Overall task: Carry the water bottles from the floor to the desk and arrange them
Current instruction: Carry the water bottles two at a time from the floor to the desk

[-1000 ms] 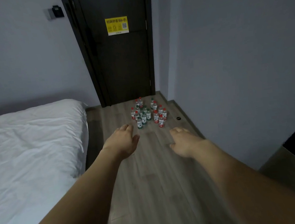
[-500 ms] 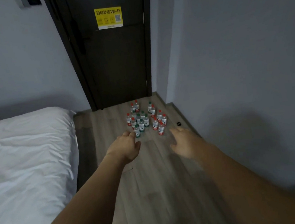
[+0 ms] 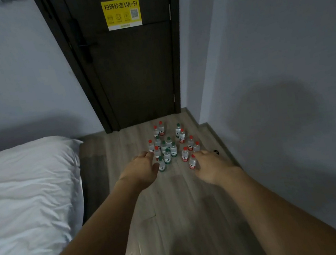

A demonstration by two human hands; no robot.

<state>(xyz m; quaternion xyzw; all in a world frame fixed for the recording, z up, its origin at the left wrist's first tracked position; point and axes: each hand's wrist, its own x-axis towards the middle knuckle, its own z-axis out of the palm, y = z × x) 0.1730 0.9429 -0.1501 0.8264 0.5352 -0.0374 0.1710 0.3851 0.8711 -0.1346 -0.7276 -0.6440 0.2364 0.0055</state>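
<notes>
Reaching out with both arms, the left hand (image 3: 141, 168) and right hand (image 3: 212, 167) are spread open and empty. The water bottles (image 3: 170, 146) stand bunched on the floor (image 3: 172, 210) by the door (image 3: 133, 68). Next, bend low and grab some.

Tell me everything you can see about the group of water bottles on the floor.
The bottles are small, clear plastic, with red or green caps and matching labels. More than a dozen stand upright in a loose cluster on the wooden floor, before the dark door. The left hand and right hand reach toward the nearest ones, open, gripping none.
</notes>
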